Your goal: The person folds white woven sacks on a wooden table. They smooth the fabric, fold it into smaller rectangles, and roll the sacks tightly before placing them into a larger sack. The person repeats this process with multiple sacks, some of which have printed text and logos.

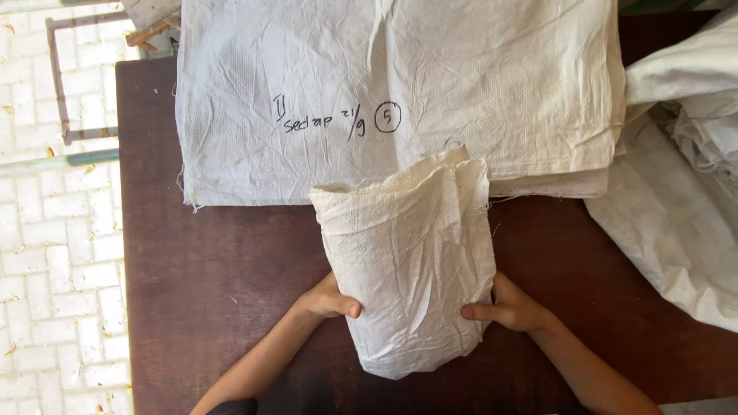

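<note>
My left hand [329, 301] and right hand [503, 306] clamp the sides of the folded sack [409, 269] on the table [215, 284], its top just overlapping the stack [400, 92]; uneven pressure could let the folds spring open.

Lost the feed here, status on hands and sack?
Left hand and right hand grip the folded white sack from both sides. Sack rests on brown table. Flat sack stack lies just beyond.

both hands, left hand [329, 300] and right hand [509, 307], grip a folded white sack [407, 261] on the brown table [215, 277].
</note>
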